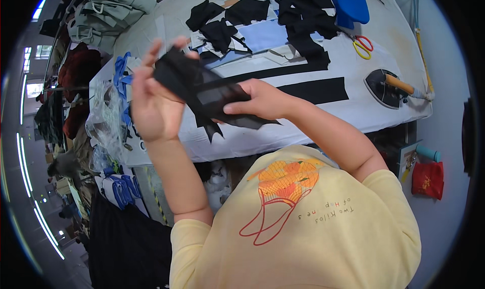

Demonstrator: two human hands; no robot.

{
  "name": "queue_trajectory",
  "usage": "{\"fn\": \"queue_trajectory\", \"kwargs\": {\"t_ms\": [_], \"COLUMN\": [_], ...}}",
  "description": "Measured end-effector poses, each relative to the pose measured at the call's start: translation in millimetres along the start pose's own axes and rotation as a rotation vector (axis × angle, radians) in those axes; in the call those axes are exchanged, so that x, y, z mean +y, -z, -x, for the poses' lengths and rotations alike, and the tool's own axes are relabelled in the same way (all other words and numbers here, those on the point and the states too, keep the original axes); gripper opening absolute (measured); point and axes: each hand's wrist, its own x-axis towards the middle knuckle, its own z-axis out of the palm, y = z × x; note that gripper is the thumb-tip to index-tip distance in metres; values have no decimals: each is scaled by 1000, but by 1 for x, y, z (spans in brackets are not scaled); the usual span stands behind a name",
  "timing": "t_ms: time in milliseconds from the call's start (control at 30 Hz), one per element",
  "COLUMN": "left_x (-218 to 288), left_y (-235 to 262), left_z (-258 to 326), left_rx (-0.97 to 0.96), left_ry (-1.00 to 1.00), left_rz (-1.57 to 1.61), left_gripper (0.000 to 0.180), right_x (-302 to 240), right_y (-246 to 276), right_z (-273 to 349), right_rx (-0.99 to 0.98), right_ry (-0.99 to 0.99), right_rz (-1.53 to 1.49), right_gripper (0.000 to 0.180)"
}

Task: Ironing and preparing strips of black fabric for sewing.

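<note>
Head view: we find both hands raised above the white worktable [353,107], left hand [151,102] and right hand [260,101] pinching a black fabric strip [202,86], seemingly sheer, best kept taut and edge-aligned.

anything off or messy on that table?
Nothing damaged or spilled. Black fabric scraps lie in a loose heap at the far side of the white table; the iron and scissors lie flat. Both hands, left and right, hold a black fabric piece.
</note>
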Motion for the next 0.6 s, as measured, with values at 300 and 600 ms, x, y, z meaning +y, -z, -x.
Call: {"fn": "queue_trajectory", "kwargs": {"t_ms": [300, 600], "left_x": [70, 31], "left_y": [102, 184], "left_z": [46, 87], "left_rx": [336, 715], "left_ry": [-276, -216], "left_rz": [-172, -98], "left_gripper": [35, 36], "right_x": [25, 61], "right_y": [45, 79], "right_z": [78, 132], "right_rx": [105, 525], "right_ry": [-325, -389], "right_rz": [-359, -513], "right_gripper": [28, 20]}}
